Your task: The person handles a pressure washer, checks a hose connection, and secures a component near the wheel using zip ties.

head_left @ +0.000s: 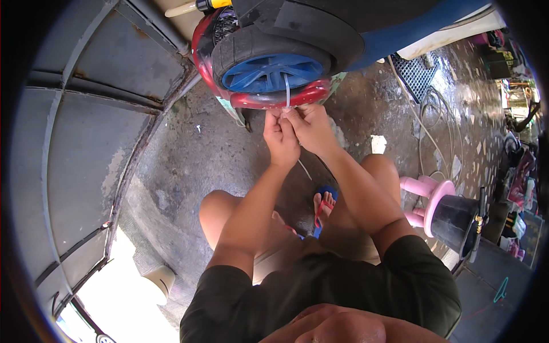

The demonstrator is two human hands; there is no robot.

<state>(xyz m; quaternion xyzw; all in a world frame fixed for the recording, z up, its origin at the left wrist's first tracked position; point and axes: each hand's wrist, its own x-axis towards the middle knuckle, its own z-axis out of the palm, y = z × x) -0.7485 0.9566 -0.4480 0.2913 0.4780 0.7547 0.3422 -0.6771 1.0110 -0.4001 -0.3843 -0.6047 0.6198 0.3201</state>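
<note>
A pale, narrow strip that looks like a cable tie [287, 88] runs from the blue spoked wheel [260, 73] down over a glossy red curved tube [251, 102]. My left hand [281, 139] is closed in a pinch just below the tube, at the strip's lower end. Beside it, my right hand [314, 130] pinches the same spot, its thumb and fingers meeting the left fingertips. The fingers hide where the strip ends. The wheel has a black tire [246, 48] and sits under a dark, blue-edged body.
A grey metal gate [94, 131] rises at the left. On the right, a pink stool [437, 197] lies against a black bucket [456, 220]. A hose [423, 123] coils on the wet floor near a blue grid [414, 74]. A yellow-and-black handled tool [214, 4] rests above the wheel.
</note>
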